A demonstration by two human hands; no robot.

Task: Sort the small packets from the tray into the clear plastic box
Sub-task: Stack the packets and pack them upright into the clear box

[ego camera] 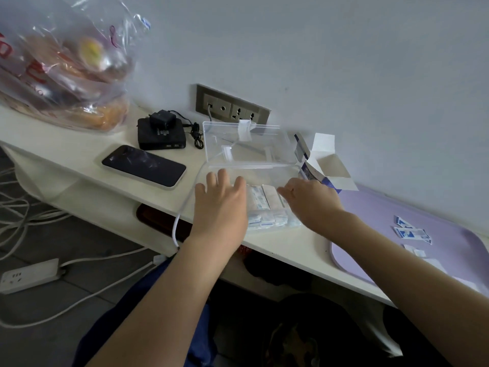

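Observation:
A clear plastic box (267, 176) sits on the white desk with its lid (246, 141) swung up toward the wall. Several small white and blue packets (267, 207) lie inside it. My left hand (222, 205) rests flat with straight fingers on the box's left side. My right hand (312, 200) reaches into the box from the right, fingers bent over the packets; whether it holds one is hidden. A lilac tray (375, 215) lies at the right with a few loose packets (411, 233) on it.
An opened white and blue carton (320, 165) stands behind the box. A phone (144, 165), a black device with a charger (161, 133) and a filled plastic bag (68, 72) are at the left. A wall socket panel (232, 108) is behind. Cables and a power strip (29, 274) lie on the floor.

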